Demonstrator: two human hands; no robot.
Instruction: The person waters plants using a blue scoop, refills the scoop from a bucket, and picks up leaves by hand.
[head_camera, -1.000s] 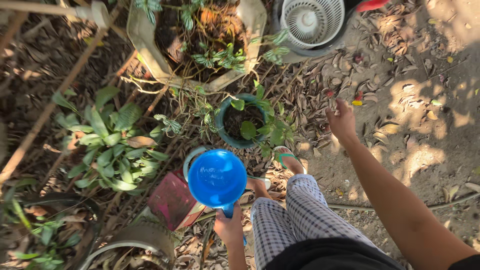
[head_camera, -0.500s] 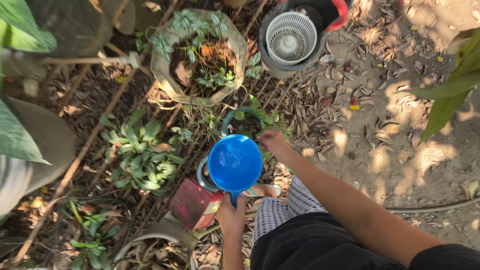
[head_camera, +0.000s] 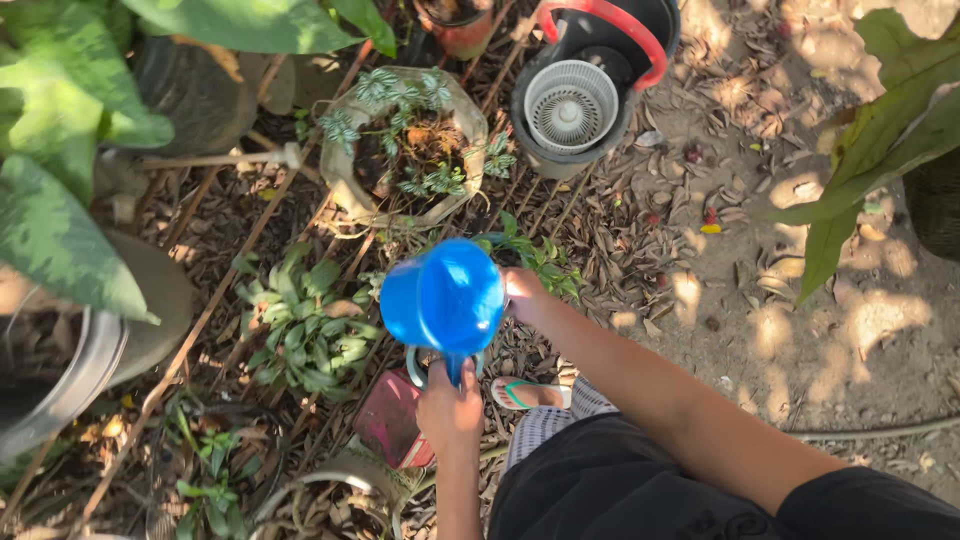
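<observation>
The blue dipper (head_camera: 445, 297) is gripped by its handle in the closed left hand (head_camera: 449, 405); the right hand (head_camera: 522, 295) touches its rim, its fingers hidden, so its spread cannot be told.

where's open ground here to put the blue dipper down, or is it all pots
Bare dirt lies open right of the right arm, below the black bucket. Around the blue dipper in the left hand it is crowded: potted plants, leafy clump, sticks.

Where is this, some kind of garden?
Most likely a home garden or yard. Potted plants stand on bare soil strewn with dry leaves, and the left hand holds a blue dipper over a small pot.
</observation>
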